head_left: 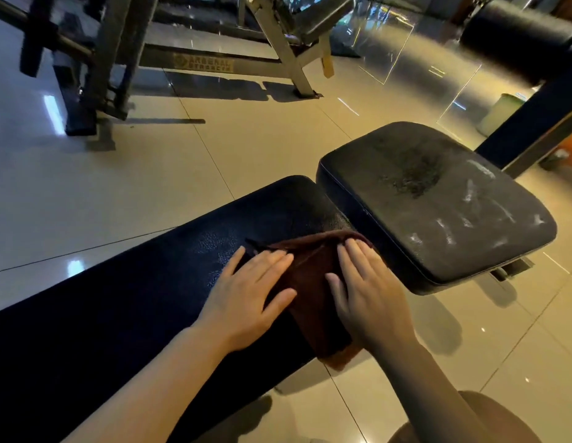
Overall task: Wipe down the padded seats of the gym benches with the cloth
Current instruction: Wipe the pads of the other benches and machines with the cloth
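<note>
Pressing down on the brown cloth [313, 282], we see both hands flat with fingers straight, gripping nothing: the left hand [246, 298] on the cloth's left part, the right hand [367, 295] on its right. The cloth lies on the long bench pad [134, 282], draped over the pad's near edge, just beside the worn seat pad [438, 203], whose surface shows pale scuffs.

The room is looking dim and yellowish. Lights above are bouncing off the shiny floor [125, 199] in bright spots. The far machines [118, 52] are looking blurry, and straight lines are bending near the edges.
</note>
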`<act>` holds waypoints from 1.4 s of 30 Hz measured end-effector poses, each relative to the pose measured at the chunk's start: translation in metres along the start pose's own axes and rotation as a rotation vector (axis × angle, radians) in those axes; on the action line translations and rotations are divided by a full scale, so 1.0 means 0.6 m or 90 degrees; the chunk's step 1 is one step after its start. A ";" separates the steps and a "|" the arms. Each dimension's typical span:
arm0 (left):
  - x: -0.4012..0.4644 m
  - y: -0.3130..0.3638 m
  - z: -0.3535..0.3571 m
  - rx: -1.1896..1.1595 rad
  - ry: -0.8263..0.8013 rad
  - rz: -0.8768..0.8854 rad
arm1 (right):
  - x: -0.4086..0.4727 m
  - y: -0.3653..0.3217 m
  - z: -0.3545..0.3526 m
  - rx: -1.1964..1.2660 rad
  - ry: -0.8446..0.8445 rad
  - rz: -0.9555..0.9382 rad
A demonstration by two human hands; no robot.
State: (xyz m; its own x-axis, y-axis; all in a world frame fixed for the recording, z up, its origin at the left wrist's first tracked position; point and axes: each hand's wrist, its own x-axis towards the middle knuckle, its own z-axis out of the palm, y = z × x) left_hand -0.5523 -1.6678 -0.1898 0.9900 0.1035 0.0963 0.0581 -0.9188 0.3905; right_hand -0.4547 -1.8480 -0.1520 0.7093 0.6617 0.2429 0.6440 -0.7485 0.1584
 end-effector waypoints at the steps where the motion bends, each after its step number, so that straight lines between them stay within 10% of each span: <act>1: -0.019 -0.005 0.005 -0.004 0.014 -0.005 | 0.008 -0.003 0.002 0.010 -0.016 -0.029; 11: -0.113 -0.018 0.012 0.004 0.136 -0.048 | 0.012 -0.040 0.007 0.179 0.051 -0.176; 17: -0.010 0.031 -0.028 -0.063 0.147 -0.154 | -0.030 -0.012 -0.007 0.280 0.189 0.044; 25: 0.080 0.079 -0.037 -0.367 0.162 -0.416 | -0.098 0.052 -0.011 0.363 0.056 0.238; 42: 0.096 0.069 -0.068 -0.378 0.154 -0.305 | -0.102 0.063 -0.036 0.436 0.001 0.387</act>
State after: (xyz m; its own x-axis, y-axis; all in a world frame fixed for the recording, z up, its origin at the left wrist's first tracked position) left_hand -0.4984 -1.6842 -0.1306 0.8151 0.5782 -0.0357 0.3238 -0.4037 0.8557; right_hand -0.4800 -1.9180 -0.1402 0.9816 0.1621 0.1006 0.1899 -0.7777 -0.5993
